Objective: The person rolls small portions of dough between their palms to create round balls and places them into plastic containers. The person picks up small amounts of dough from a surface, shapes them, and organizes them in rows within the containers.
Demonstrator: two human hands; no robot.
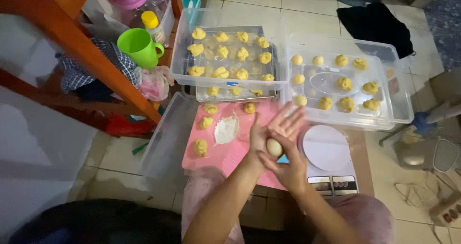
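Dough ball [274, 148], pale yellow and smooth, sits between our two palms above the near edge of the pink mat [225, 153]. Our left hand [276, 129] lies behind it with the fingers spread and pointing up and away; our right hand [287, 165] cups it from below and in front, fingers curled lightly around it, so that the ball is pressed between the two hands rather than pinched by fingertips.

On the mat, just left of our hands, we see a small heap of white flour [226, 129], and around it several shaped yellow dough pieces [200, 147] lying apart from one another. Just right of our hands stands a kitchen scale [327, 150] with a round white platform, partly on the mat's right edge.

Beyond the mat we have a metal baking tray [235, 94] with a clear plastic lid [229, 52] on top of it, carrying rows of shaped yellow pieces. To its right lies a second clear plastic container lid [398, 95] holding more yellow balls and twisted pieces, well spaced. A clear empty tub [165, 138] stands beside the mat on the left. Farther left, a green plastic mug [139, 47] rests on an orange wooden shelf [91, 57] among cloths.
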